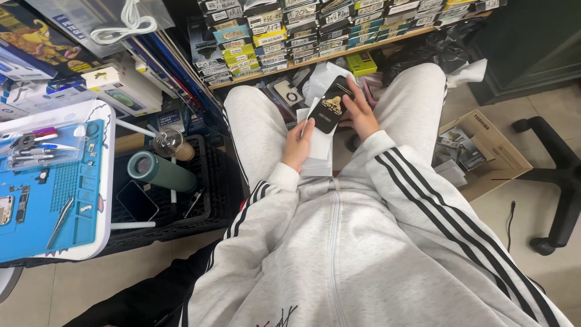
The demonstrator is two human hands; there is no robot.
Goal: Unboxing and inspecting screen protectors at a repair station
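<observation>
Between your knees, your left hand (298, 145) and right hand (358, 111) together clasp a flat black packet (330, 106). Its long axis tilts up and to the right, over a white packet (319, 148) lying on your lap. The right fingertips are hidden behind the packet.

A flat black packet (328, 107) with a gold emblem lies over white packets (319, 148), between both hands. Labelled boxes (284, 33) in yellow, blue and white fill the shelf (339, 54) behind. An open brown carton (493, 151) stands on the right.
</observation>
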